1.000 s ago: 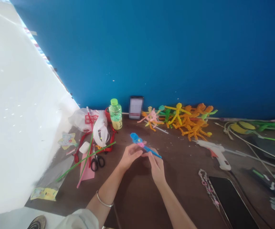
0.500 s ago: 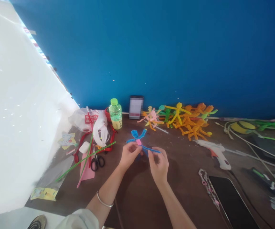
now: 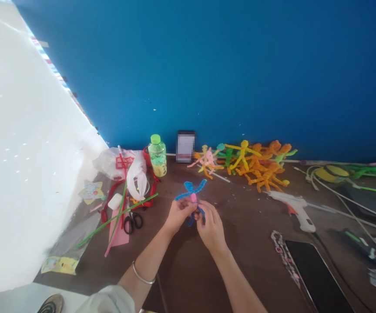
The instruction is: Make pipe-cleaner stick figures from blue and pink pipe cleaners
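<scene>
Right hand (image 3: 211, 227) nearer left hand (image 3: 177, 215) now, blue figure (image 3: 190, 192) between

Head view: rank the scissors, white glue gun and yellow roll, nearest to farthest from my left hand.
1. Scissors, just left of the left hand holding the blue figure.
2. White glue gun, to the right.
3. Yellow roll, far right near the wall.

One bottle (image 3: 157, 155), one pair of scissors (image 3: 133, 221), one glue gun (image 3: 294, 208), one blue pipe-cleaner figure (image 3: 191, 192), one left hand (image 3: 178, 215), one right hand (image 3: 211, 228).
</scene>
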